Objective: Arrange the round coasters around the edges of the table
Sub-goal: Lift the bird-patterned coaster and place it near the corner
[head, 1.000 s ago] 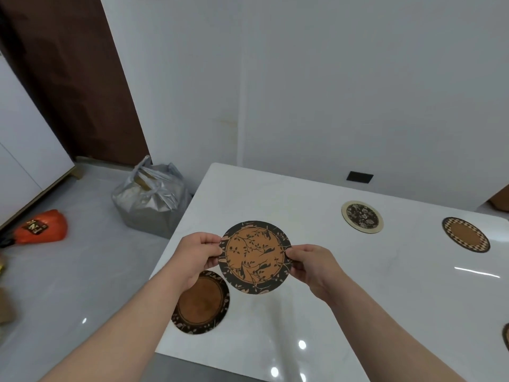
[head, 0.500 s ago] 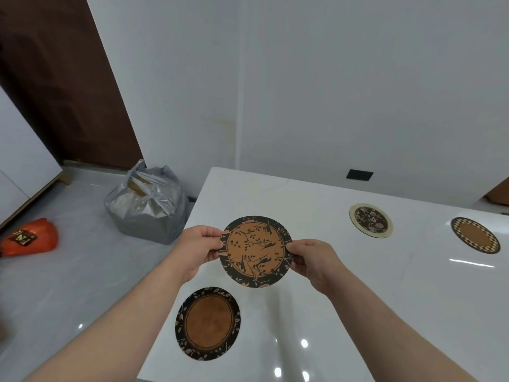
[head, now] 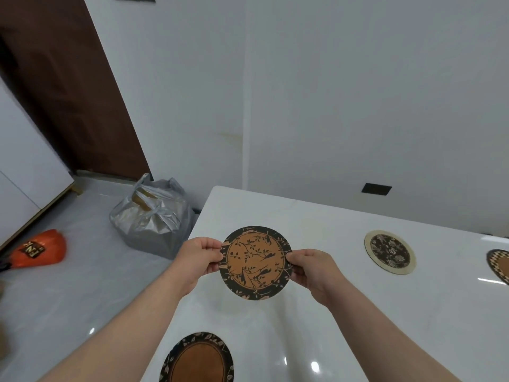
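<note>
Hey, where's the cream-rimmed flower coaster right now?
In the head view the cream-rimmed coaster lies on the table, toward its far right, between the held orange coaster and the checkered coaster.

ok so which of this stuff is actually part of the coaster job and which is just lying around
Job: branch-pattern coaster, pinched by left hand and right hand; leaf-rimmed coaster, floral coaster and checkered coaster lying on the white table.
Lying about: silver bag and orange pouch on the floor, black socket on the wall.

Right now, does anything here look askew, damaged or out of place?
Nothing stands out. The floral coaster, checked coaster and leaf-rim coaster lie flat near the table edges; the left hand and right hand hold an intact branch coaster above it.
</note>
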Available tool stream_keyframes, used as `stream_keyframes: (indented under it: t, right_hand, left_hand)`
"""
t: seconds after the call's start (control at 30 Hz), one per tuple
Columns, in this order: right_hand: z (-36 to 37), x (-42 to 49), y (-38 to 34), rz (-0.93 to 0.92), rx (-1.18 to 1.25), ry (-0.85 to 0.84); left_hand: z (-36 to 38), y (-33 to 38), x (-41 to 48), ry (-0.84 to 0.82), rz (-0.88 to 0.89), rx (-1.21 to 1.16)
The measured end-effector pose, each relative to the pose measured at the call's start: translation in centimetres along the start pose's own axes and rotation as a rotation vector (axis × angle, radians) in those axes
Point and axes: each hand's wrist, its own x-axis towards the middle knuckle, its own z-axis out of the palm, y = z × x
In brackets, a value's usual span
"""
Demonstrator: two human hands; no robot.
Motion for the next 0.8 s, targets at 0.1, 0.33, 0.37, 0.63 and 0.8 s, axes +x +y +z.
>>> stream_keyframes:
  t: [0.1,0.33,0.37,0.63,0.8]
  right_hand:
    - [0.0,2.2,-0.5,0.011,-0.012,-0.019]
    - [0.1,7.6,-0.9,0.030,-0.032,-0.024]
    - [0.1,8.2,-0.7,0.031,-0.031,-0.026]
    - [0.5,13.1,-0.2,0.052,-0.080,0.047]
    - [1.5,16.5,-0.2,0.014,-0.113,0.133]
  left_hand:
    - [0.6,0.4,1.6,0.019,-0.003,0.001]
    - [1.9,0.5,6.7,0.036,-0.010,0.029]
    - [2.0,0.4,7.4,0.032,-0.014,0.033]
    - [2.9,-0.5,13.7,-0.029,-0.043,0.101]
    - [3.1,-0.3,18.7,-0.067,-0.027,0.159]
